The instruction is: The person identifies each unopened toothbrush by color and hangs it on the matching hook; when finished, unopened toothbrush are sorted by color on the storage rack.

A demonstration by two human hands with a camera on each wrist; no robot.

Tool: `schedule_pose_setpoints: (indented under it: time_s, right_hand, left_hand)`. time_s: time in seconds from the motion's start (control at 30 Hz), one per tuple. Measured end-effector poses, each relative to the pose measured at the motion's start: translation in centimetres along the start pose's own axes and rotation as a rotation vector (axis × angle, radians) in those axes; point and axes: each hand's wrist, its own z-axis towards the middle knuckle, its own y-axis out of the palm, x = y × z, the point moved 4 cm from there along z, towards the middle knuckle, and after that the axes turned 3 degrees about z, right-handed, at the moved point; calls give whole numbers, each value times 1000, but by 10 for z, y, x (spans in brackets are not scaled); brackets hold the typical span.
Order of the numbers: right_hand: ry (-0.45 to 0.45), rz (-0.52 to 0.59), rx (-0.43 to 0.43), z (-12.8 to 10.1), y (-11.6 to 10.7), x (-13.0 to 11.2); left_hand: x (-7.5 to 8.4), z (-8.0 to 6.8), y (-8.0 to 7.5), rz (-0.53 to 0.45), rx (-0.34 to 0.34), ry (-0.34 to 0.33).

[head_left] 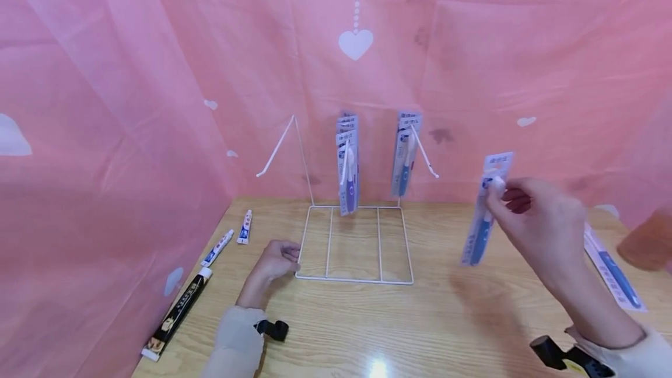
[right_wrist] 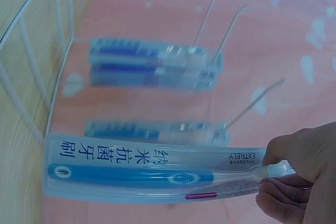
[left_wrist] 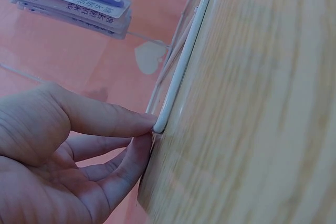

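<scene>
Head view: right hand (head_left: 530, 212) pinches packaged toothbrush (head_left: 483, 214) in mid-air, right of wire rack (head_left: 354, 276) — hanging step. Left hand (head_left: 275, 261) grips rack's base corner. Next: line pack's top hole onto a hook.

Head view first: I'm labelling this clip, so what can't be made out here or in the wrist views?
- Hanging toothbrush packs: head view too small, right wrist view blurred; exact count unclear.
- Held toothbrush pack: its top end is covered by the right hand's fingers.
- Pack lying at right: partly behind the right hand.
- Rack base: left wrist view shows only one corner, at the left hand.
</scene>
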Motion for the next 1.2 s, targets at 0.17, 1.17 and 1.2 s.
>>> schedule_pose_setpoints:
  time_s: [0.17,1.17,1.2]
  right_hand:
    - [-64,63,12,1,9,-23]
    - [20,115,-57,23,62,-49]
    - [24,114,-56,26,65,-48]
  left_hand:
    - [-1,0,0,-6,8,8]
    - [-3,3,1,-1,0,2]
    - [-3,3,1,-3,3,-1]
